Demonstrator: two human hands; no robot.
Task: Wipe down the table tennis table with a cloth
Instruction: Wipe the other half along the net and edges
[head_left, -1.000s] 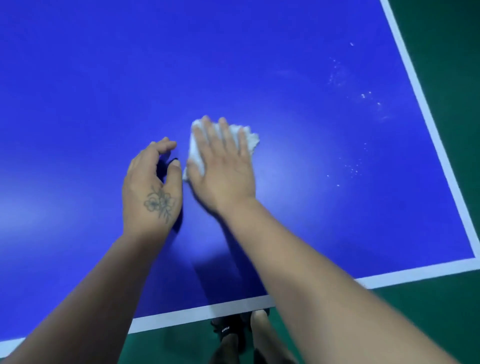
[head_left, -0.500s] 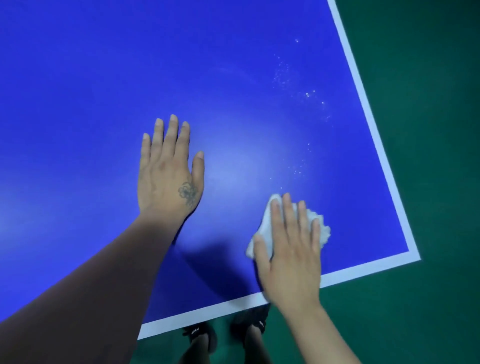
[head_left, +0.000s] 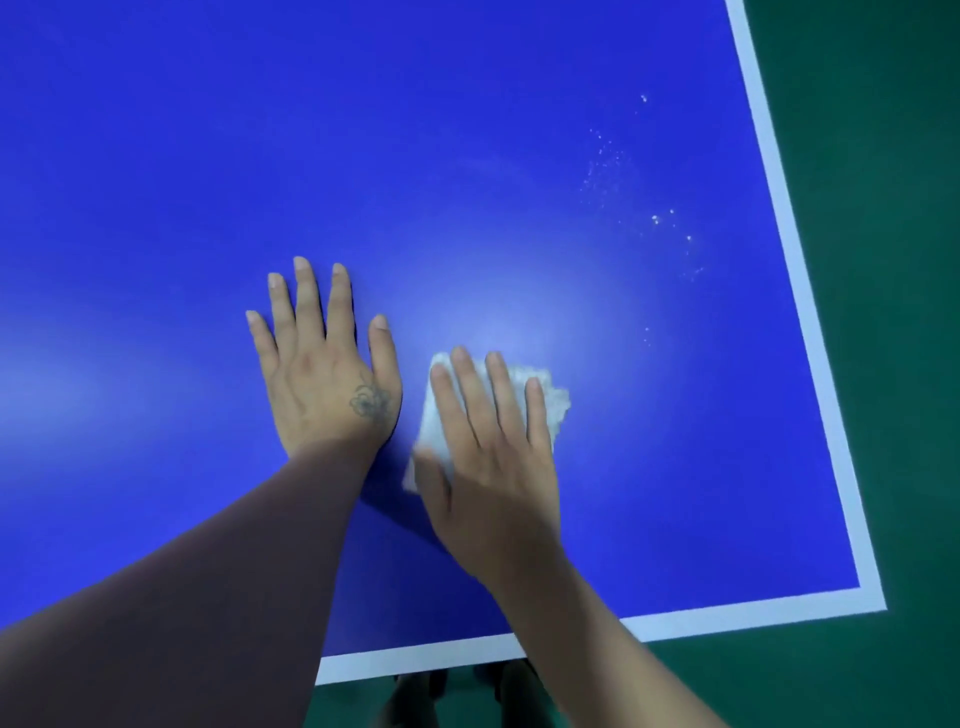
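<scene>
Table tennis table (head_left: 467, 156): blue top, white border line along near and right edges, near-right corner in view. No containers in view.

White cloth (head_left: 550, 410): bunched, flat on blue surface, near the near-right corner but well inside the border lines. Mostly covered by right hand; visible at fingertips, on the right side and beside the thumb. Long axis roughly near-to-far, tilted slightly toward the right edge; exact outline not readable under the hand.

Right hand (head_left: 493, 467): palm down on cloth, fingers straight and slightly spread, pressing, not curled round it. Fingers pointing away from the body.

Left hand (head_left: 322, 374): flat on bare tabletop just beside the cloth, fingers extended and spread, holding nothing. Flower tattoo (head_left: 370, 401) on back near thumb base.

White specks (head_left: 654, 218): scattered on surface beyond the cloth, toward the right edge.

Green floor (head_left: 883, 364) beyond table edges. Feet (head_left: 415, 696) dimly visible below near edge.
</scene>
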